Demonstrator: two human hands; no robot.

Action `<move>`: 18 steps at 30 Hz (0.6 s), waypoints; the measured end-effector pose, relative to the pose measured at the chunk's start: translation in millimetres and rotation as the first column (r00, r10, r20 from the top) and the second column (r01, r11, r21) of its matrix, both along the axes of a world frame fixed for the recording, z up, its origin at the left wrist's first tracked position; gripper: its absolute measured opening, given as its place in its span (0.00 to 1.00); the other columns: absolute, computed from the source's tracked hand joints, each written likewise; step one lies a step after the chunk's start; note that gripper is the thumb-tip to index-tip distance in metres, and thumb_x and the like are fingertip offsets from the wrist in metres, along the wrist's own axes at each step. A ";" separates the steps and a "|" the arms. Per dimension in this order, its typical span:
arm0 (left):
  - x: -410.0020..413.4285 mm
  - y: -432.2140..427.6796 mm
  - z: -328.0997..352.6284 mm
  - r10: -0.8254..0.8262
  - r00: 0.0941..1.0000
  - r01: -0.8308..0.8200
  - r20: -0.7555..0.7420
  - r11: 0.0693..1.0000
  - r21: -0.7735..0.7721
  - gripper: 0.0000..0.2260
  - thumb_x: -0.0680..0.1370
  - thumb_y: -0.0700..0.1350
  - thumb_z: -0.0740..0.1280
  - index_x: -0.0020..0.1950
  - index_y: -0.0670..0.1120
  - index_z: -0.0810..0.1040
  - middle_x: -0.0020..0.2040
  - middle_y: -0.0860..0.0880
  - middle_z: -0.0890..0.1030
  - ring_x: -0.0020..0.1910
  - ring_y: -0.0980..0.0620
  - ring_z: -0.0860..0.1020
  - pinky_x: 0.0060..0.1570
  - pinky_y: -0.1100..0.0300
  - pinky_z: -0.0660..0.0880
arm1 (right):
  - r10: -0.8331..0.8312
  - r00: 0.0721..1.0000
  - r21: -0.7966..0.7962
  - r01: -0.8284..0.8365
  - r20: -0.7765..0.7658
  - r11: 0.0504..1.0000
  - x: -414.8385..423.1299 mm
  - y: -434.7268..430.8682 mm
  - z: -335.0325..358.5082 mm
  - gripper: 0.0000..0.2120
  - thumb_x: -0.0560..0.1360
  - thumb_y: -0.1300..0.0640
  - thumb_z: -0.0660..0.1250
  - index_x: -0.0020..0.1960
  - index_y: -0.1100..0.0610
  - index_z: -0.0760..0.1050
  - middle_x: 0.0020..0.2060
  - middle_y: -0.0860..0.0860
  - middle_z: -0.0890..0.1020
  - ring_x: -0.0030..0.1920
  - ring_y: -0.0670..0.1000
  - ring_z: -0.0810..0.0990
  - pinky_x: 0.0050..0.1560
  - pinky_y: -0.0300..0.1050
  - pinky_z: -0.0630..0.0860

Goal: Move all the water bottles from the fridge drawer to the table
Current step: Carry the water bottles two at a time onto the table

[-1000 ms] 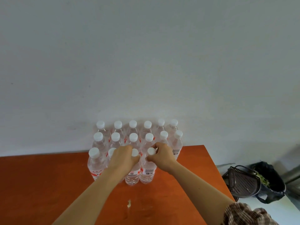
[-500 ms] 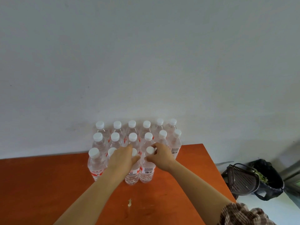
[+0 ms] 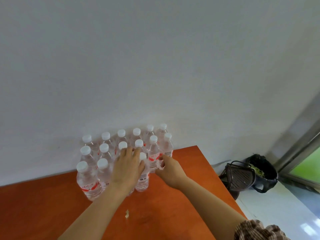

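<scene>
On orange table, sixteen water bottles

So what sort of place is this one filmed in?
Probably a plain domestic room, maybe a kitchen corner: an orange wooden table against a bare white wall, holding water bottles, with a black rubbish bag beside a dark basket.

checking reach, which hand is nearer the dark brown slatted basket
Right. The right hand is left of the dark brown slatted basket; the left hand farther left, on clear water bottles.
</scene>
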State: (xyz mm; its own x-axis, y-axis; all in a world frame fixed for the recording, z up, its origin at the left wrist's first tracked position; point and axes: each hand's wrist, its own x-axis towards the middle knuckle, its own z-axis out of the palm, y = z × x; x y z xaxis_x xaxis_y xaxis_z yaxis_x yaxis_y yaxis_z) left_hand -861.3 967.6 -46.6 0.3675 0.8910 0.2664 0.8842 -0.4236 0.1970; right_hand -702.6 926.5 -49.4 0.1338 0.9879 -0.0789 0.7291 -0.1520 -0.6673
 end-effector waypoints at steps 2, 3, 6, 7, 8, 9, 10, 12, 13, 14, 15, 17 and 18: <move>23.9 -15.3 -4.6 -0.125 0.991 0.124 0.041 0.992 0.027 0.20 0.79 0.50 0.62 0.69 0.46 0.68 0.65 0.46 0.72 0.65 0.46 0.69 0.59 0.54 0.73 | -0.044 0.995 0.022 0.042 0.091 0.999 19.3 -22.0 -2.8 0.20 0.75 0.54 0.65 0.66 0.55 0.70 0.54 0.48 0.77 0.54 0.50 0.77 0.53 0.43 0.75; 37.2 -24.1 -8.6 -0.181 0.982 0.181 0.046 0.983 0.021 0.20 0.79 0.50 0.62 0.69 0.46 0.69 0.65 0.47 0.72 0.66 0.47 0.69 0.60 0.53 0.73 | -0.061 0.986 0.013 0.060 0.156 0.998 31.1 -34.9 -5.5 0.22 0.75 0.54 0.65 0.68 0.55 0.69 0.59 0.50 0.76 0.59 0.51 0.75 0.57 0.45 0.73; 80.8 -52.2 -24.4 -0.307 0.951 0.308 0.026 0.948 -0.081 0.20 0.80 0.50 0.59 0.71 0.47 0.66 0.68 0.48 0.69 0.68 0.48 0.66 0.64 0.54 0.69 | -0.101 0.943 -0.052 0.124 0.317 0.991 73.2 -82.7 -12.3 0.24 0.76 0.54 0.64 0.71 0.55 0.65 0.65 0.52 0.72 0.66 0.54 0.70 0.61 0.48 0.71; 96.5 -62.5 -29.9 -0.336 0.942 0.333 -0.001 0.935 -0.122 0.20 0.80 0.50 0.58 0.72 0.47 0.65 0.68 0.48 0.69 0.68 0.48 0.66 0.63 0.54 0.69 | -0.117 0.932 -0.077 0.152 0.344 0.985 88.5 -102.5 -13.7 0.25 0.77 0.54 0.64 0.72 0.55 0.64 0.66 0.52 0.71 0.67 0.54 0.69 0.62 0.48 0.72; 113.6 -73.8 -34.6 -0.362 0.932 0.352 -0.037 0.923 -0.153 0.20 0.81 0.50 0.57 0.72 0.47 0.64 0.67 0.48 0.69 0.67 0.48 0.66 0.62 0.55 0.70 | -0.142 0.921 -0.094 0.188 0.363 0.978 103.9 -123.7 -14.6 0.25 0.77 0.53 0.64 0.72 0.55 0.64 0.66 0.52 0.71 0.67 0.54 0.69 0.62 0.48 0.72; 131.4 -86.5 -38.4 -0.384 0.921 0.367 -0.070 0.913 -0.180 0.20 0.80 0.51 0.57 0.72 0.48 0.64 0.66 0.48 0.69 0.66 0.48 0.66 0.60 0.54 0.70 | -0.175 0.910 -0.108 0.231 0.376 0.967 118.7 -146.3 -14.8 0.26 0.76 0.53 0.64 0.72 0.55 0.64 0.66 0.52 0.71 0.67 0.54 0.69 0.62 0.49 0.72; 149.3 -101.4 -41.3 -0.405 0.910 0.380 -0.091 0.901 -0.207 0.19 0.80 0.51 0.57 0.71 0.48 0.65 0.65 0.48 0.69 0.65 0.47 0.67 0.59 0.54 0.71 | -0.215 0.899 -0.115 0.276 0.381 0.954 132.7 -169.5 -14.9 0.26 0.76 0.53 0.65 0.72 0.56 0.64 0.66 0.52 0.71 0.66 0.55 0.69 0.61 0.49 0.72; 186.7 -135.9 -45.7 -0.463 0.880 0.425 -0.110 0.869 -0.253 0.19 0.80 0.50 0.57 0.69 0.47 0.66 0.65 0.47 0.70 0.64 0.46 0.67 0.59 0.53 0.71 | -0.310 0.868 -0.110 0.378 0.389 0.919 158.4 -216.8 -14.7 0.24 0.75 0.53 0.65 0.70 0.55 0.65 0.63 0.53 0.72 0.64 0.55 0.70 0.59 0.48 0.72; 205.2 -155.7 -47.1 -0.501 0.857 0.459 -0.123 0.849 -0.264 0.19 0.79 0.49 0.57 0.69 0.46 0.66 0.65 0.46 0.69 0.64 0.46 0.67 0.59 0.53 0.72 | -0.357 0.844 -0.098 0.427 0.399 0.899 169.7 -241.5 -14.1 0.23 0.75 0.53 0.65 0.68 0.55 0.66 0.61 0.53 0.73 0.63 0.55 0.71 0.58 0.48 0.73; 223.5 -177.2 -48.1 -0.539 0.831 0.493 -0.136 0.828 -0.267 0.19 0.79 0.49 0.57 0.69 0.46 0.66 0.65 0.45 0.69 0.64 0.45 0.67 0.58 0.52 0.72 | -0.402 0.817 -0.082 0.473 0.413 0.877 180.1 -267.2 -13.7 0.22 0.75 0.52 0.66 0.67 0.55 0.67 0.61 0.53 0.73 0.63 0.55 0.72 0.59 0.48 0.73; 240.5 -200.0 -48.0 -0.573 0.806 0.525 -0.149 0.807 -0.270 0.19 0.79 0.48 0.58 0.69 0.45 0.66 0.66 0.44 0.69 0.65 0.44 0.66 0.58 0.52 0.72 | -0.441 0.788 -0.069 0.516 0.429 0.854 189.3 -293.7 -13.6 0.21 0.76 0.51 0.66 0.67 0.55 0.67 0.62 0.53 0.74 0.63 0.55 0.72 0.60 0.49 0.74; 271.5 -250.3 -44.9 -0.630 0.759 0.577 -0.166 0.768 -0.278 0.19 0.79 0.48 0.58 0.69 0.45 0.66 0.66 0.43 0.69 0.65 0.43 0.66 0.57 0.52 0.71 | -0.508 0.733 -0.057 0.592 0.452 0.804 205.1 -351.7 -14.6 0.23 0.77 0.50 0.65 0.70 0.55 0.66 0.66 0.53 0.72 0.65 0.54 0.71 0.63 0.49 0.73; 285.4 -277.3 -42.5 -0.653 0.738 0.598 -0.170 0.750 -0.281 0.18 0.79 0.48 0.58 0.68 0.45 0.67 0.66 0.43 0.69 0.65 0.43 0.67 0.56 0.52 0.72 | -0.538 0.709 -0.054 0.626 0.457 0.778 212.0 -382.6 -15.3 0.24 0.78 0.50 0.65 0.71 0.55 0.65 0.67 0.53 0.72 0.66 0.54 0.71 0.64 0.48 0.72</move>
State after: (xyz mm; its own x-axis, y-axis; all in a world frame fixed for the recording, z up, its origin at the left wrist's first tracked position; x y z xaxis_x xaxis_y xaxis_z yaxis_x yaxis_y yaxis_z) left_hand -576.0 690.2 -89.1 0.8874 0.4569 -0.0612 0.4606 -0.8739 0.1551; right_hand -490.5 543.9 -64.7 0.7385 0.6713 -0.0623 0.6394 -0.7267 -0.2510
